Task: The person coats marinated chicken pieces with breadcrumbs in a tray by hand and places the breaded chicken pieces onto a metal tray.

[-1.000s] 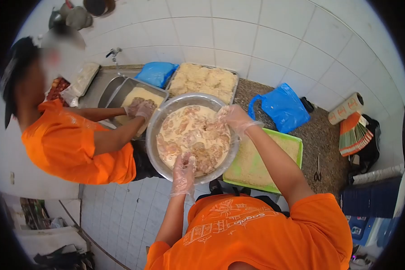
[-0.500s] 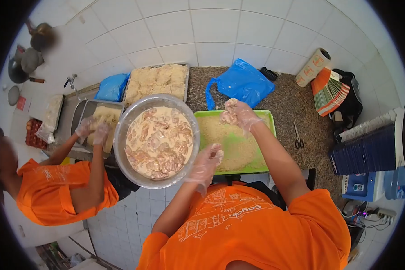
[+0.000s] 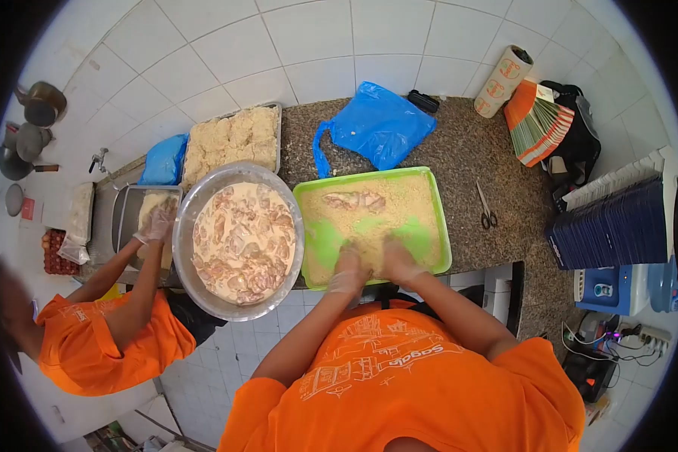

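My left hand and my right hand, both in clear plastic gloves, are down in the pale crumbs near the front edge of a green tray. Their fingertips are sunk in or hidden by crumbs, so any grip cannot be made out. Two or so pieces of raw meat lie on the crumbs toward the tray's back. Left of the tray stands a large metal bowl of meat pieces in creamy liquid.
A co-worker works at a metal pan on the left. Behind the bowl is a tray of breaded pieces. Blue bag, scissors, plastic roll and stacked dark boxes lie around the counter.
My hands have moved from the bowl to the green tray and down into the crumbs. The meat they carried now lies in the tray. The view has shifted right.
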Available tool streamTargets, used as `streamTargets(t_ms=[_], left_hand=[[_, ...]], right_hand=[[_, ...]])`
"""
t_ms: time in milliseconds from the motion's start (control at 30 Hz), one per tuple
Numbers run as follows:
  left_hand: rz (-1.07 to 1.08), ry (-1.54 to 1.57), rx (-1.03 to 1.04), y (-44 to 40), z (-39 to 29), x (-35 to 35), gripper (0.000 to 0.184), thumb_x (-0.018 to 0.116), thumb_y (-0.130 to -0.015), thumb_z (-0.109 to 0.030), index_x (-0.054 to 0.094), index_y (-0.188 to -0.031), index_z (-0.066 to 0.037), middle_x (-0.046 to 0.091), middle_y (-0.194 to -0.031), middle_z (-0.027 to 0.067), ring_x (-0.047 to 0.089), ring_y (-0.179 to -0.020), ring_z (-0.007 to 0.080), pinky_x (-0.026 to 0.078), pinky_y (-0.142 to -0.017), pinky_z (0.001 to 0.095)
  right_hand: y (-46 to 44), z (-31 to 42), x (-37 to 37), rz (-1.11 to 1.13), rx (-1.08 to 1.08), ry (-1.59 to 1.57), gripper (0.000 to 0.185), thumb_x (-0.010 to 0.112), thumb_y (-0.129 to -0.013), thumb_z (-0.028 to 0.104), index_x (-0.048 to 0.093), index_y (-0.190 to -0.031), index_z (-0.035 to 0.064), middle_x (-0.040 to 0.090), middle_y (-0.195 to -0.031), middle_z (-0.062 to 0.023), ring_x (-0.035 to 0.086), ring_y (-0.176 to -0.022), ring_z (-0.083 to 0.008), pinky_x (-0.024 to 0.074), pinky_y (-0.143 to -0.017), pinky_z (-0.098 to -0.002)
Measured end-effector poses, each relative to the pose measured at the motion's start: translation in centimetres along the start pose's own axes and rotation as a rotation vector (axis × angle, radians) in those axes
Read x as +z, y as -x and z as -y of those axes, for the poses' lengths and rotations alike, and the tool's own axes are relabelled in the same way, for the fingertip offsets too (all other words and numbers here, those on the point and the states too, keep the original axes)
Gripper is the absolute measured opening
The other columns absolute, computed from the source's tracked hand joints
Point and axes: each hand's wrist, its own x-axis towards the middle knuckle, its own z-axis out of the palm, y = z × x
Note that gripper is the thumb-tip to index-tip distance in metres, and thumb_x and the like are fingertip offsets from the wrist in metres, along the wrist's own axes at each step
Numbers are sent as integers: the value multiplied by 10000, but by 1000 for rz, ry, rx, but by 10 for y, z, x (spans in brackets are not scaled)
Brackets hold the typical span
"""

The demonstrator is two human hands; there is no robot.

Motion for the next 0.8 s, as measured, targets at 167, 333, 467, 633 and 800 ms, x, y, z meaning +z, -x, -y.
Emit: streamTargets(t_ms=[167, 333, 467, 633, 800], left_hand=[[-277, 433, -92, -40, -2, -33, 298, 634, -808, -97, 655, -1064, 55, 669, -1050, 320, 639, -1010, 488, 512, -905, 516], [-288, -14, 97, -71, 37, -27, 291, 642, -765, -79, 659, -1040, 17, 671, -991, 273, 640, -958, 462, 515, -877, 505], [-400, 129, 124, -77, 17, -12, 186, 647, -808, -79, 689, -972, 0, 693, -931, 248, 669, -910, 431, 535, -819, 485], [-348, -339, -92, -126, 40, -43, 214, 563, -893, -168, 715, -961, -33, 691, -991, 245, 669, -940, 406, 522, -825, 487], [-359, 117, -186, -147, 10, -43, 275, 513, -941, -215, 698, -922, -12, 682, -927, 268, 649, -983, 445, 496, -881, 543]], right_hand=[[-49, 15, -24, 8, 25, -410, 946, 846, -695, 239, 377, -1426, -136, 516, -1351, -355, 546, -1236, -472, 466, -1051, -441], [-65, 6, -7, -127, 66, 42, 739, 772, -746, 146, 463, -1370, -103, 626, -1167, -342, 604, -1145, -458, 516, -945, -467], [-79, 19, -11, -97, 42, -185, 594, 783, -753, 158, 559, -1250, -79, 649, -1100, -323, 622, -1112, -446, 510, -949, -477], [-112, -7, -55, -364, 88, -65, 429, 711, -799, 239, 627, -1100, -54, 664, -1059, -309, 632, -1028, -477, 497, -918, -529], [-166, -12, -39, -215, -3, -77, 375, 672, -839, 269, 656, -1080, -19, 652, -1124, -291, 610, -1069, -472, 487, -936, -525]])
